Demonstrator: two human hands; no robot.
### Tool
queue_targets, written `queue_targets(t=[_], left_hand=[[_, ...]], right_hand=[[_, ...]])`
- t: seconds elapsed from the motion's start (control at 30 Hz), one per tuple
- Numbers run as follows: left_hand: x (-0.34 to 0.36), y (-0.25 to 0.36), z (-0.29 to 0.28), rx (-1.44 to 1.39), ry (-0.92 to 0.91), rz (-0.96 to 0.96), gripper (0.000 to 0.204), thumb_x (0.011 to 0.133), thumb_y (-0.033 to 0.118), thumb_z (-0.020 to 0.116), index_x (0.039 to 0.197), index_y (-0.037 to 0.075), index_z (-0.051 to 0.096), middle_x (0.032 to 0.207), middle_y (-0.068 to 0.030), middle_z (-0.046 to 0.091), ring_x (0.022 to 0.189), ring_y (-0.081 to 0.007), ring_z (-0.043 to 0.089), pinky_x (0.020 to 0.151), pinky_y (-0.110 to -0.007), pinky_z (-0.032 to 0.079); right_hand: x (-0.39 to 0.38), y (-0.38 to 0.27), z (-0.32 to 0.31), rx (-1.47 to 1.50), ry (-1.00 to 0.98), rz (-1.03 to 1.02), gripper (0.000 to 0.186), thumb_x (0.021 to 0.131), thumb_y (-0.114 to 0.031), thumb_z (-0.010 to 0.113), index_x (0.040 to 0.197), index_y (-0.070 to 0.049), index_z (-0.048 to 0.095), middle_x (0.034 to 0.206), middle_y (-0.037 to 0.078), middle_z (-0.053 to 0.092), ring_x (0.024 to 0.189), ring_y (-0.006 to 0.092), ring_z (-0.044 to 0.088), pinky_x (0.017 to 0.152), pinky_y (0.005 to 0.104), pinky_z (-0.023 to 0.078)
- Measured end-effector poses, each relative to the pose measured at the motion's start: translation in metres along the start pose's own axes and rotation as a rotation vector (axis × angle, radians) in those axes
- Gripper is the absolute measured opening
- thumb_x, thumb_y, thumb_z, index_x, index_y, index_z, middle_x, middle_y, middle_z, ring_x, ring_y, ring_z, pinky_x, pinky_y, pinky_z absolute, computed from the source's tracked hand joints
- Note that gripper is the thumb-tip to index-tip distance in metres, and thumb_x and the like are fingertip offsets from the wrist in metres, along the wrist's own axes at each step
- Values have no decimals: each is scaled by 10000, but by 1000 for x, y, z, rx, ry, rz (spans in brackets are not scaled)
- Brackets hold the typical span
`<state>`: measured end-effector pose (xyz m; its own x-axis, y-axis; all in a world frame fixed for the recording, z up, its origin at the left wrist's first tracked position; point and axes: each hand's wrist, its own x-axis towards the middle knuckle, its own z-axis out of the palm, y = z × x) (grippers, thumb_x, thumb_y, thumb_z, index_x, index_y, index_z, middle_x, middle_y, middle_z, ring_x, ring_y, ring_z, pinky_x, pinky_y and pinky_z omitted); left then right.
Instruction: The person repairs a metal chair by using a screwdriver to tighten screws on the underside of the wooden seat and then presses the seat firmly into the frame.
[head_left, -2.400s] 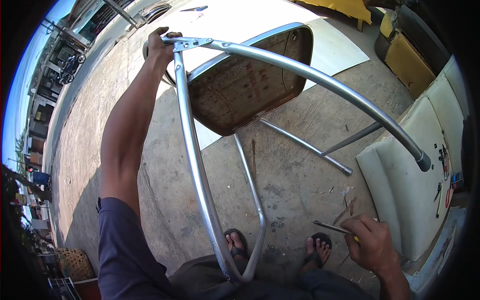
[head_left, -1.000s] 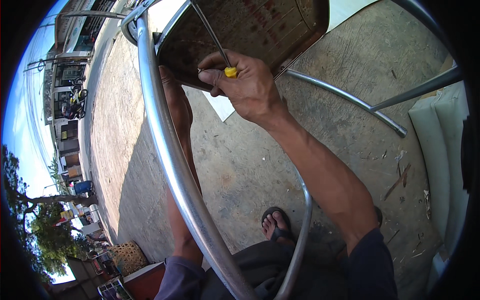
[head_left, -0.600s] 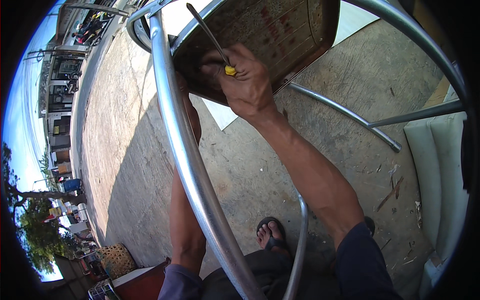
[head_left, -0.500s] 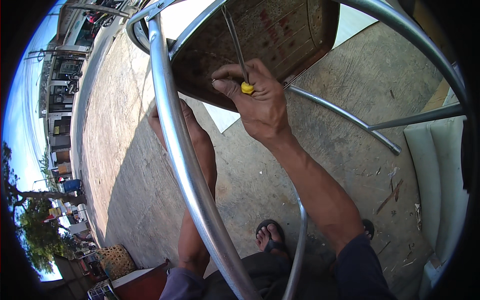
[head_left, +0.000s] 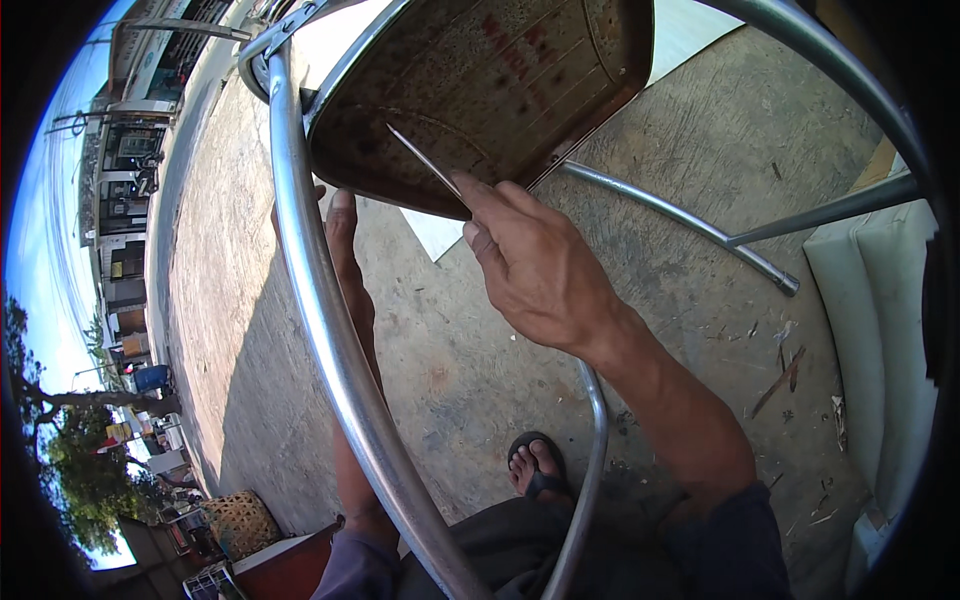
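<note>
Since half a second ago the right hand (head_left: 545, 270) has dropped lower against the seat pan (head_left: 480, 90), the yellow handle has vanished under the fingers, and the thin metal tool (head_left: 422, 158) now slants up and left across the rusty underside.

Left of the seat pan, the left hand (head_left: 335, 215) reaches up behind the chrome frame tube (head_left: 330, 330); only a thumb and fingertip show past the tube, so I cannot tell whether it grips anything. Just below the pan's near rim, the right hand is closed around the tool's hidden handle, forefinger stretched along the shaft. The tool's tip lies on the pan's underside, toward its left part.

As a risk: the tip could skid off the rusted surface under a hard push, since the shaft lies at a shallow angle, and it points toward the left hand. The upturned chair could also rock if the left hand loosens.

Count: two hands, one tool, one seat pan, one sandalled foot (head_left: 537, 468) below it, one pale cushion (head_left: 875, 330) far right.
</note>
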<state>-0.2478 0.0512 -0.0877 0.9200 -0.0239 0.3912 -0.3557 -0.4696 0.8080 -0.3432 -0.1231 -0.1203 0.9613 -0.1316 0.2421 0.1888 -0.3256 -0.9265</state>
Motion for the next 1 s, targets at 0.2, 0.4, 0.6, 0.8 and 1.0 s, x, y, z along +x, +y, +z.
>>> queue_targets(t=[0.2,0.4,0.6,0.8,1.0], left_hand=[[32,2,20,182,-75,147,411,954,134,655,1337,21,555,1255,-92,641,1080,-159,617,941,-291,470],[27,3,34,37,-47,194,326,941,2,577,1265,15,607,1163,-79,684,1036,-147,637,927,-287,481],[30,-11,27,70,-67,44,331,934,21,595,1264,5,602,1147,-103,678,1043,-175,631,920,-320,486],[39,-3,16,41,-73,127,310,921,27,607,1229,-5,602,1041,-83,660,942,-148,618,834,-291,490],[37,-4,14,0,-104,132,291,907,33,619,1194,-16,602,935,-62,641,842,-121,606,749,-262,494]], right_hand=[[37,6,0,-154,-25,-106,356,883,-22,533,1203,123,590,881,275,645,736,374,699,656,418,608],[56,11,-13,-196,-95,-175,268,883,-26,509,1090,94,632,858,231,678,768,335,716,685,409,611],[57,-46,-26,456,-467,529,357,1018,-122,416,1298,69,529,911,143,637,638,186,655,534,322,544],[46,-57,10,1179,-228,629,356,1031,-133,410,1320,72,446,876,76,540,552,112,533,457,260,477],[40,-57,11,1465,-170,658,275,1018,-107,410,1249,21,487,826,47,529,537,80,504,443,244,463]])
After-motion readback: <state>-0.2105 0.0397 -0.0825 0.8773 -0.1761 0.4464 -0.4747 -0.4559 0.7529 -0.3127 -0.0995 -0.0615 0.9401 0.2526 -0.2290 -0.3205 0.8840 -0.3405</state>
